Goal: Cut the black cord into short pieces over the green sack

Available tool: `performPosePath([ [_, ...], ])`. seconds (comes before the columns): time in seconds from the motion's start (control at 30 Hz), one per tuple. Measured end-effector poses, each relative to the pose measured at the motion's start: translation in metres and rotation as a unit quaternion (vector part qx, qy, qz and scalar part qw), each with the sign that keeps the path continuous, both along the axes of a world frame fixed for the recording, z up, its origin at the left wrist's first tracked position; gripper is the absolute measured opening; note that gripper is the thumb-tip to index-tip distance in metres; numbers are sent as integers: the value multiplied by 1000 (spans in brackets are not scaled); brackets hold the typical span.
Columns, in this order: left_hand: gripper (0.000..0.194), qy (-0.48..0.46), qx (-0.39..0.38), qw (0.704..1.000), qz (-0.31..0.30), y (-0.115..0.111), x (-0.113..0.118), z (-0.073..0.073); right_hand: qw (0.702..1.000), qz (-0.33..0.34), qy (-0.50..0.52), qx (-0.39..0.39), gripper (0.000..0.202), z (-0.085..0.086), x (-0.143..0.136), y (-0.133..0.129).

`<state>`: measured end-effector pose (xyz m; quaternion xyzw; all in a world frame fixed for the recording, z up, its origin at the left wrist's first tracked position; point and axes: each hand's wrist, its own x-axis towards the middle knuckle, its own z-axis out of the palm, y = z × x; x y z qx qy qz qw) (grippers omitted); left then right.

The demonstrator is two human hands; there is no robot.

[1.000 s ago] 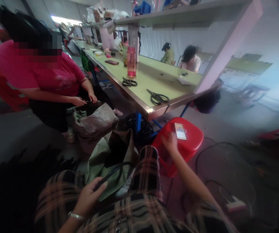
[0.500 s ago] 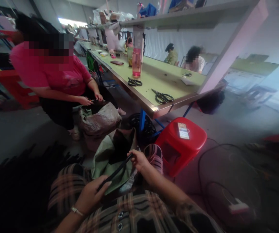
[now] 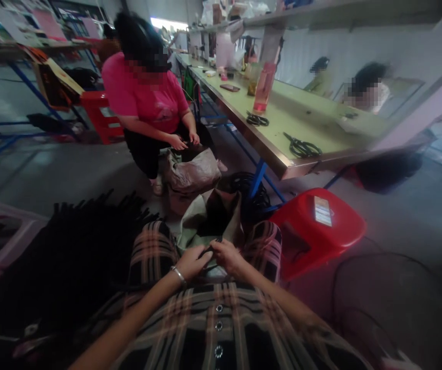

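Observation:
My left hand (image 3: 192, 264), with a bracelet at the wrist, is closed on a thin black strip (image 3: 207, 250). Close beside it, my right hand (image 3: 227, 256) pinches the same strip. Most of the strip is hidden by my fingers. Both hands are over my lap, at the near edge of an open greenish sack (image 3: 190, 222) with a dark inside, which stands between my knees. To my left lies a large heap of long black strips (image 3: 78, 241).
Ahead, a seated co-worker in a pink shirt (image 3: 143, 100) works over another sack (image 3: 195, 172). A red stool (image 3: 344, 223) bearing a phone (image 3: 322, 210) stands at my right. Black scissors (image 3: 301, 147) and a pink bottle (image 3: 264, 87) are on the long table (image 3: 244, 113).
My hands have come together; the strip that was stretched between them is now mostly covered. The view has swung left, bringing more of the black heap into sight.

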<state>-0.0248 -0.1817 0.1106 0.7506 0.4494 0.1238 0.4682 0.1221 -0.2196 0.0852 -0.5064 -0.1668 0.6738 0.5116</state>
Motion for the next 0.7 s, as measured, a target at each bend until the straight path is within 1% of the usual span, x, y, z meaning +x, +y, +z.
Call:
performPosePath([
  [0.1,35,-55,-96,993,42,-6,3,-9,991,31,-127,16,31,-8,7,-10],
  [0.17,38,-90,-121,986,66,-9,1,-11,969,27,-239,52,29,-6,18,-15],
  [0.2,39,-104,-125,983,81,-9,-1,-11,952,14,-294,81,28,-1,26,-18],
  [0.23,40,-119,-127,980,98,-10,-2,-11,931,-5,-345,114,27,7,34,-20],
  [0.27,41,-137,-130,975,117,-10,-4,-11,907,-24,-392,150,26,20,43,-23],
  [0.3,42,-157,-136,969,133,-10,-5,-11,879,-44,-437,183,27,37,53,-25],
  [0.37,44,-200,-148,955,160,-10,-8,-11,815,-83,-524,231,28,82,74,-28],
  [0.4,45,-219,-155,948,170,-10,-9,-10,774,-113,-568,256,28,107,85,-28],
  [0.43,46,-236,-165,941,176,-10,-11,-9,726,-150,-610,279,28,133,98,-27],
  [0.5,47,-261,-187,929,183,-12,-15,-7,626,-221,-688,293,28,183,126,-19],
  [0.53,48,-271,-196,924,185,-13,-17,-5,577,-249,-723,285,27,204,141,-12],
  [0.57,48,-280,-202,920,184,-14,-19,-4,533,-263,-759,266,27,223,158,-3],
  [0.6,48,-290,-204,917,184,-15,-21,-2,498,-258,-792,241,28,239,174,9],
  [0.63,47,-299,-203,914,184,-16,-23,0,471,-248,-820,208,27,251,190,22],
  [0.67,47,-308,-200,911,185,-17,-25,2,455,-221,-846,170,26,262,204,35],
  [0.7,46,-318,-198,908,185,-18,-27,3,450,-186,-864,124,23,269,216,49],
])
